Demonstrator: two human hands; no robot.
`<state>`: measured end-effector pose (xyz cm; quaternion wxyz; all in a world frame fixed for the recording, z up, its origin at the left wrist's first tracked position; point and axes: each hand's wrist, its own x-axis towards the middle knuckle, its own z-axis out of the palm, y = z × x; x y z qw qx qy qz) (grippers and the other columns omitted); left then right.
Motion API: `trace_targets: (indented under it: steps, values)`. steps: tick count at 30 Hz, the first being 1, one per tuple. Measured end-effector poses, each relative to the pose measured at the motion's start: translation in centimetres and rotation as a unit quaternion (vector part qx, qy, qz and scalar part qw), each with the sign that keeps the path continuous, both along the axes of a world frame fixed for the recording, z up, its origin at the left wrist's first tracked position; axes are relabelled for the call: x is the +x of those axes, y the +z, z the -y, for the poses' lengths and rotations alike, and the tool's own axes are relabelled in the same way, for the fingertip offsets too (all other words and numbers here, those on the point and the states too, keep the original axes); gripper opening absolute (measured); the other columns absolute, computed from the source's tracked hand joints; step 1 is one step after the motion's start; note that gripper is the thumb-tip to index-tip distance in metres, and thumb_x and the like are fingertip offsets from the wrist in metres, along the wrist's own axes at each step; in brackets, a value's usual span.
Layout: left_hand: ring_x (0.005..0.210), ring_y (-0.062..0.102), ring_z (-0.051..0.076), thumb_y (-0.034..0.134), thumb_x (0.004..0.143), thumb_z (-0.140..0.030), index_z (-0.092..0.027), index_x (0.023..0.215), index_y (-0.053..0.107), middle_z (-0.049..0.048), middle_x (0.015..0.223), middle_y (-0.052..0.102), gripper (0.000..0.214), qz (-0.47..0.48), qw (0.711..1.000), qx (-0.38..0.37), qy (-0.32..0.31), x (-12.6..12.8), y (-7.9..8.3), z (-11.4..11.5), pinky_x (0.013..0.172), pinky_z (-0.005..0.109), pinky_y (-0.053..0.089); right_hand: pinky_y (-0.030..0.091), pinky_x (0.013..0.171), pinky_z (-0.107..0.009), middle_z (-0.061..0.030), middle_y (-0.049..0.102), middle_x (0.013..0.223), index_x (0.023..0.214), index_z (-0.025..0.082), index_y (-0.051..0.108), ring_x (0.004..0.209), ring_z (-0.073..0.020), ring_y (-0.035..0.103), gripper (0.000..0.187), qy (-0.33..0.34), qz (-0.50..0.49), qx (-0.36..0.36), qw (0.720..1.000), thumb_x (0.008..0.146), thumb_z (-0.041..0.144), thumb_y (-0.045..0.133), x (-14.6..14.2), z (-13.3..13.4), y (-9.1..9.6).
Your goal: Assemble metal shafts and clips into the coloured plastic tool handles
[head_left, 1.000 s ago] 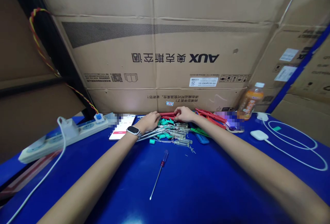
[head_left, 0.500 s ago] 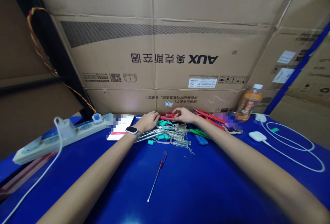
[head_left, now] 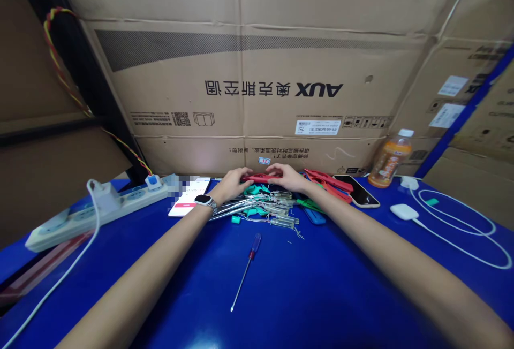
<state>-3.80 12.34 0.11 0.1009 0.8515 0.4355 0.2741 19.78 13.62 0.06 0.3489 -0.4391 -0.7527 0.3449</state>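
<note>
Both my hands reach to the far edge of the blue table [head_left: 305,285]. My left hand [head_left: 232,184], with a watch on its wrist, and my right hand [head_left: 287,177] each grip an end of a flat red tool [head_left: 260,177], fingers curled round it. Under it lies a pile of clear-handled screwdrivers and green pieces [head_left: 269,207]. More red tools [head_left: 327,182] lie just right of my right hand. A single red-handled screwdriver [head_left: 246,271] lies nearer to me, apart from both hands.
A big AUX cardboard box [head_left: 249,86] walls off the table's back. A power strip [head_left: 100,207] with a white cable lies at left, beside a phone [head_left: 188,199]. At right are another phone [head_left: 357,191], an orange drink bottle [head_left: 389,159] and a white charger with a looped cord [head_left: 453,220].
The red tool has risen slightly in both hands above the pile. Otherwise the hands stay in the same place.
</note>
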Motion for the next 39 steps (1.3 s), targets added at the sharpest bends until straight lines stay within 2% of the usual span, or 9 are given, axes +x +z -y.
trace_targets:
  steps: [4, 7, 12, 17, 21, 24, 31, 36, 39]
  values:
    - [0.085, 0.066, 0.021, 0.06, 0.09, -0.035, -0.017, 0.107, 0.071, 0.0085, 0.098, 0.071, 0.028, 0.039, 0.999, 0.023, -0.007, -0.6, 1.0, 0.6, 0.08, 0.033, 0.052, 0.053, 0.092, -0.039, -0.0093, 0.07, 0.107, 0.105, 0.015, 0.064, 0.096, -0.0197, 0.067, 0.027, 0.011, 0.01, 0.085, 0.996, 0.079, 0.017, 0.073, -0.3, 1.3, 0.7]
    - [0.078, 0.064, 0.019, 0.065, 0.087, -0.035, -0.017, 0.102, 0.074, 0.0063, 0.092, 0.07, 0.024, 0.086, 0.996, 0.038, 0.006, -1.1, 1.6, 1.5, 0.073, 0.03, 0.051, 0.052, 0.092, -0.041, -0.009, 0.07, 0.107, 0.106, 0.016, 0.065, 0.097, -0.0202, 0.067, 0.027, 0.015, 0.009, 0.112, 0.994, 0.08, 0.02, 0.07, -0.7, 2.0, 1.3]
    - [0.078, 0.064, 0.018, 0.068, 0.086, -0.034, -0.017, 0.101, 0.075, 0.0052, 0.089, 0.068, 0.024, 0.158, 0.984, 0.081, 0.022, -1.5, 2.3, 3.1, 0.071, 0.029, 0.051, 0.052, 0.091, -0.039, -0.0079, 0.071, 0.105, 0.105, 0.016, 0.064, 0.093, -0.0187, 0.067, 0.027, 0.021, -0.012, 0.119, 0.993, 0.079, 0.011, 0.061, -1.6, 2.4, 2.3]
    - [0.08, 0.064, 0.018, 0.066, 0.087, -0.041, -0.018, 0.101, 0.076, 0.0053, 0.088, 0.067, 0.029, 0.19, 0.974, 0.12, 0.034, -2.1, 2.9, 4.2, 0.072, 0.03, 0.052, 0.049, 0.096, -0.039, -0.006, 0.069, 0.112, 0.108, 0.018, 0.064, 0.102, -0.0195, 0.063, 0.04, -0.011, -0.004, 0.108, 0.994, 0.074, 0.004, 0.049, -1.7, 2.8, 3.4]
    - [0.079, 0.063, 0.018, 0.065, 0.087, -0.046, -0.018, 0.102, 0.076, 0.0054, 0.087, 0.068, 0.033, 0.208, 0.97, 0.12, 0.037, -2.7, 3.0, 5.4, 0.07, 0.03, 0.052, 0.05, 0.091, -0.037, -0.0068, 0.069, 0.112, 0.114, 0.017, 0.063, 0.095, -0.0193, 0.064, 0.046, -0.013, 0.023, 0.134, 0.991, 0.071, 0.005, 0.052, -1.4, 4.5, 3.9]
    - [0.079, 0.063, 0.018, 0.065, 0.087, -0.045, -0.018, 0.103, 0.075, 0.0055, 0.088, 0.069, 0.032, 0.211, 0.969, 0.126, 0.034, -3.2, 2.7, 6.6, 0.07, 0.03, 0.051, 0.051, 0.088, -0.035, -0.0068, 0.069, 0.108, 0.115, 0.016, 0.063, 0.09, -0.0193, 0.065, 0.043, -0.006, 0.036, 0.151, 0.988, 0.074, 0.008, 0.057, -1.4, 6.6, 3.8]
    - [0.081, 0.064, 0.019, 0.068, 0.085, -0.043, -0.017, 0.102, 0.072, 0.0062, 0.09, 0.069, 0.032, 0.155, 0.984, 0.078, -0.034, -4.6, 1.9, 10.1, 0.077, 0.032, 0.051, 0.049, 0.09, -0.036, -0.0071, 0.069, 0.11, 0.114, 0.019, 0.064, 0.099, -0.0212, 0.065, 0.032, 0.008, 0.049, 0.199, 0.979, 0.082, 0.024, 0.066, -1.7, 12.0, 2.1]
    - [0.102, 0.063, 0.024, 0.073, 0.079, -0.044, -0.021, 0.124, 0.062, 0.0093, 0.117, 0.066, 0.052, 0.029, 0.995, 0.022, -0.095, -3.9, 1.3, 12.5, 0.089, 0.037, 0.049, 0.048, 0.088, -0.036, -0.0061, 0.068, 0.107, 0.112, 0.021, 0.064, 0.097, -0.021, 0.063, 0.029, 0.049, 0.068, 0.188, 0.979, 0.084, 0.024, 0.067, -2.0, 14.9, 0.1]
    - [0.092, 0.065, 0.023, 0.07, 0.082, -0.044, -0.02, 0.113, 0.066, 0.0077, 0.106, 0.071, 0.039, -0.022, 0.993, -0.028, -0.114, -3.3, 1.1, 13.2, 0.081, 0.033, 0.05, 0.048, 0.086, -0.036, -0.0055, 0.068, 0.104, 0.111, 0.022, 0.065, 0.094, -0.0208, 0.063, 0.029, 0.054, 0.084, 0.173, 0.98, 0.083, 0.023, 0.068, -2.2, 15.7, -0.8]
